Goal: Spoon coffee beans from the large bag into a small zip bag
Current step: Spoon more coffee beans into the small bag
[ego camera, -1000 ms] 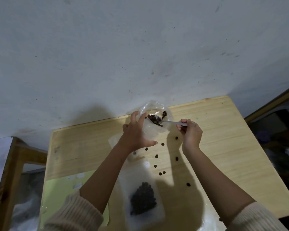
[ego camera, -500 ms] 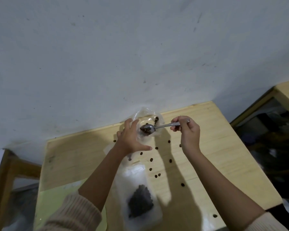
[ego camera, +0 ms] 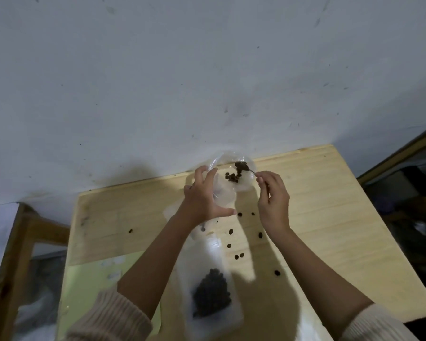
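A small clear zip bag (ego camera: 241, 184) stands at the far edge of the wooden table (ego camera: 330, 217), with a few coffee beans (ego camera: 231, 177) inside. My left hand (ego camera: 203, 198) holds the bag's left side, fingers curled round the plastic. My right hand (ego camera: 273, 200) pinches the handle of a metal spoon (ego camera: 241, 166), whose bowl, loaded with beans, sits at the bag's mouth. The large clear bag (ego camera: 210, 294) lies flat near the front, between my arms, with a dark heap of beans in it.
Several loose beans (ego camera: 239, 256) lie scattered on the table between the two bags. A pale green sheet (ego camera: 91, 286) covers the front left corner. A wooden frame (ego camera: 22, 242) stands left of the table, dark clutter to the right. A grey wall rises behind.
The spoon has risen and moved right to the bag's top, and beans now lie in the bag's bottom. My left hand keeps hold of the bag.
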Motion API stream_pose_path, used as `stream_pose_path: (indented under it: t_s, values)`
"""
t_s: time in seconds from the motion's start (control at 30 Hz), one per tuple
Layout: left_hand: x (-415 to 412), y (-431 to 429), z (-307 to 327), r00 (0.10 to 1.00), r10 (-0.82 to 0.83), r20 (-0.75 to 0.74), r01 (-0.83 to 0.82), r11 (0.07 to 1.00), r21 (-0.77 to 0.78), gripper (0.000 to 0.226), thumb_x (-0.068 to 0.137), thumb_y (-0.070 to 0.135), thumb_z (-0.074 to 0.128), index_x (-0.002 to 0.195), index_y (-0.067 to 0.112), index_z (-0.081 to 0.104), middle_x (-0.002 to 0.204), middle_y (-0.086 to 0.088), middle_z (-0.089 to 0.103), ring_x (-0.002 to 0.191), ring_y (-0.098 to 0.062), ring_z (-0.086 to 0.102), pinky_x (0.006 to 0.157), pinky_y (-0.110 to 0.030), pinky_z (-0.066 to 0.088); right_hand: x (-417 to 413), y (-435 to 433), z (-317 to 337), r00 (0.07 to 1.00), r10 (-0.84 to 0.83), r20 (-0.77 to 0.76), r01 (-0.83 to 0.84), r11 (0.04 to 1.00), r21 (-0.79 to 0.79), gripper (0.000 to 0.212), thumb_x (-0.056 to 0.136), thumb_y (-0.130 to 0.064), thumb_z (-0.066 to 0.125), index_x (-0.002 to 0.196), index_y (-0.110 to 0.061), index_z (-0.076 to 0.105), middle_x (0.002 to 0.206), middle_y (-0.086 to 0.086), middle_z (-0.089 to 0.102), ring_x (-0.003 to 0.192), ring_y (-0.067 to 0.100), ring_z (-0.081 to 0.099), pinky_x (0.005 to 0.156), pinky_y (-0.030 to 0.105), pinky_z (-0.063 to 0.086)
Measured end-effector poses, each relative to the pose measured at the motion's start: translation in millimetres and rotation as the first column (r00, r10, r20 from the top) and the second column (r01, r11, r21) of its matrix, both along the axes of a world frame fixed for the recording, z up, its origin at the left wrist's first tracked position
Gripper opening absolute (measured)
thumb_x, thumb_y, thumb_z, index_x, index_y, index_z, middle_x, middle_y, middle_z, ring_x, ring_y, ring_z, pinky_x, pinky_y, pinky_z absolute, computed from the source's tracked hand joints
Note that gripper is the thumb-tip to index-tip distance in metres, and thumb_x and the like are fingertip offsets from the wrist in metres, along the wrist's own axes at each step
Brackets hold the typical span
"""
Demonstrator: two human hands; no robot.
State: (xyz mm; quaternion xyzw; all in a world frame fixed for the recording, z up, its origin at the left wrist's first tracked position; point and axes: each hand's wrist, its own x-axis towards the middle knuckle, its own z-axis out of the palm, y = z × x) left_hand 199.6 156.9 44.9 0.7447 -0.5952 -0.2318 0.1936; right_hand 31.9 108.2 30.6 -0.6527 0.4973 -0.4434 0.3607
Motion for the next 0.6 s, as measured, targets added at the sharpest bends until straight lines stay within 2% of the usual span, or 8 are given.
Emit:
stream_pose_path:
  t_s: [0.17,0.27,0.4,0.53,0.6]
  values:
    - [-5.4,-3.6,1.2,1.0,0.002,0.021,-0.002,1.0,0.003,0.116,0.049,0.052,0.086,0.143,0.019,0.027,0.144,-0.006,0.02,0.132,-0.019,0.031,0.105,-0.043,0.027,-0.3,-6.0,-8.0,0.999,0.024,-0.036,-0.026,0.999,-0.048,0.027,0.094,0.001,0.043,0.11,-0.005,0.064,0.111,0.003,0.057,0.102,0.002,0.052,0.092,0.014,0.043]
    - [-10.0,-5.1,1.8,1.0,0.003,0.023,-0.003,1.0,-0.007,0.115,0.051,0.051,0.085,0.144,0.019,0.026,0.145,-0.005,0.018,0.131,-0.017,0.031,0.105,-0.041,0.025,0.5,-6.7,-11.7,0.999,-0.048,-0.009,0.048,0.999,0.02,0.025,0.096,-0.004,0.043,0.109,-0.006,0.065,0.109,0.003,0.058,0.1,0.005,0.054,0.09,0.018,0.045]
    - [-14.2,-4.4,2.0,0.998,-0.026,0.062,0.026,1.0,-0.008,0.114,0.054,0.051,0.084,0.145,0.017,0.025,0.147,-0.006,0.015,0.132,-0.021,0.031,0.105,-0.041,0.024,1.6,-4.9,-9.0,0.991,-0.093,0.092,0.082,0.99,0.118,0.023,0.099,-0.012,0.042,0.102,-0.017,0.065,0.1,-0.003,0.06,0.091,0.01,0.061,0.085,0.027,0.051]
    - [-15.3,-3.5,1.9,0.996,-0.014,0.089,0.014,1.0,-0.002,0.115,0.053,0.052,0.084,0.145,0.017,0.023,0.147,-0.007,0.014,0.131,-0.019,0.032,0.103,-0.04,0.025,-1.6,-5.9,-6.1,0.992,-0.064,0.106,0.052,0.992,0.112,0.023,0.098,-0.012,0.044,0.103,-0.017,0.066,0.101,-0.004,0.06,0.093,0.013,0.061,0.086,0.028,0.051]
    - [-16.9,-3.6,2.3,0.995,0.012,0.098,-0.01,1.0,-0.018,0.114,0.053,0.051,0.084,0.144,0.016,0.024,0.147,-0.008,0.015,0.129,-0.019,0.034,0.101,-0.039,0.026,-4.1,-5.3,-5.7,0.997,-0.029,0.078,0.022,0.996,0.088,0.023,0.097,-0.01,0.045,0.107,-0.013,0.066,0.105,-0.001,0.06,0.098,0.014,0.06,0.089,0.025,0.049]
